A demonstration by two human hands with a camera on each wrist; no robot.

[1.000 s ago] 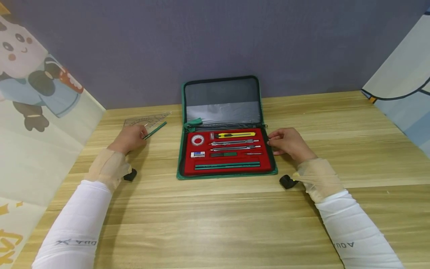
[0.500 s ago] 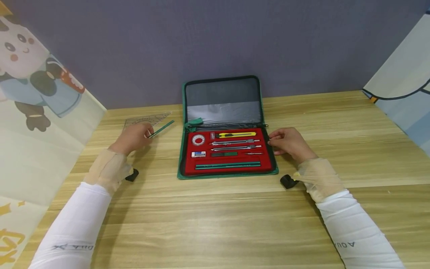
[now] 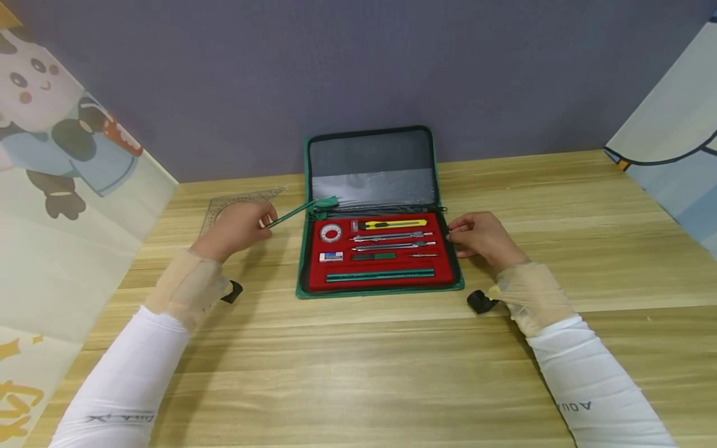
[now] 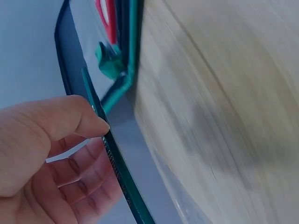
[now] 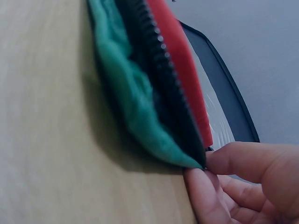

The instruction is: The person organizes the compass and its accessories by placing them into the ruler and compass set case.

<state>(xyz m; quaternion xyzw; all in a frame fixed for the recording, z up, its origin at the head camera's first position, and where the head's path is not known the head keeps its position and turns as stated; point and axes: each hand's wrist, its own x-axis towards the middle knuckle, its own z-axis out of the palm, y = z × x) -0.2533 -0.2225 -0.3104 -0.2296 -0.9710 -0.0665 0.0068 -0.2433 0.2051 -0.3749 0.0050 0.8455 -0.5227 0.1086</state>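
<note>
An open green zip case point(image 3: 455, 287) with a red tray lies in the middle of the wooden table. The tray holds a yellow cutter point(image 3: 390, 224), compasses point(image 3: 392, 236), an eraser point(image 3: 330, 256), a round white dial point(image 3: 330, 233) and green pencils point(image 3: 379, 274). My left hand point(image 3: 238, 227) pinches a green pencil point(image 3: 292, 213) point(image 4: 117, 168), its tip pointing toward the case's left hinge. My right hand point(image 3: 482, 239) point(image 5: 243, 184) rests at the case's right edge point(image 5: 140, 116), fingertips touching it.
A clear set square point(image 3: 224, 204) lies on the table point(image 3: 358, 361) under and behind my left hand. Cartoon-printed panels point(image 3: 61, 186) stand at the left and right. A grey wall point(image 3: 358, 68) closes the back. The case lid point(image 3: 371, 168) stands open against it.
My left hand has lifted the green pencil off the set square and carried it right, toward the case. The right hand has stayed at the case's edge.
</note>
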